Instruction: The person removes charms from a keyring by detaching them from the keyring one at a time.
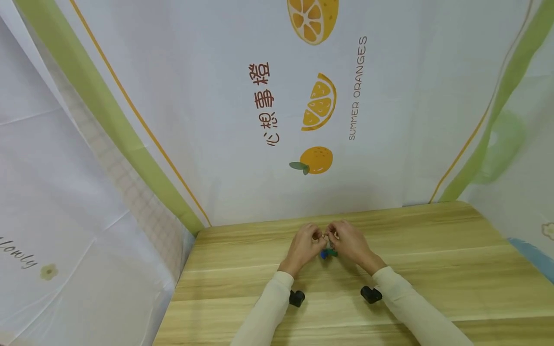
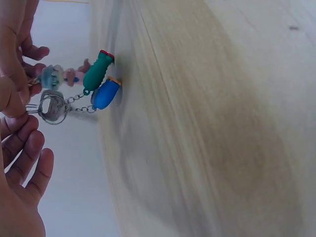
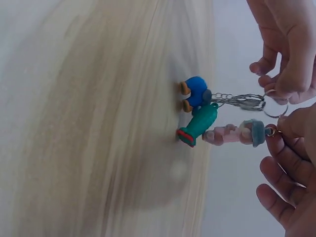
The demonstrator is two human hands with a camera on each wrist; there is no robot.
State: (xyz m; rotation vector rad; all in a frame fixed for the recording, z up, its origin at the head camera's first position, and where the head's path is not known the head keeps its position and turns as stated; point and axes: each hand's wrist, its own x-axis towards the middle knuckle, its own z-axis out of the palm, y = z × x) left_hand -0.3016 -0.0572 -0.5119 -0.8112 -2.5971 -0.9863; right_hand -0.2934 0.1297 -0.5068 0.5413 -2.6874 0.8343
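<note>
Both hands meet over the middle of the wooden table (image 1: 433,259) and hold a bunch of key charms between them. My left hand (image 1: 307,240) (image 2: 19,148) pinches the metal key ring (image 2: 49,108) (image 3: 269,101), which carries a key. From it a green charm (image 2: 98,71) (image 3: 200,123) and a blue charm (image 2: 105,94) (image 3: 195,91) hang on short chains, their ends touching the table top. My right hand (image 1: 348,240) (image 3: 289,133) pinches the small clasp of a pink and grey-blue figure charm (image 3: 237,133) (image 2: 59,76).
Printed cloth walls (image 1: 259,120) with orange pictures close in the table at the back and on both sides. A black wrist camera (image 1: 296,298) sits under each cream sleeve (image 1: 402,298). The table's left edge (image 1: 177,283) drops off beside the cloth.
</note>
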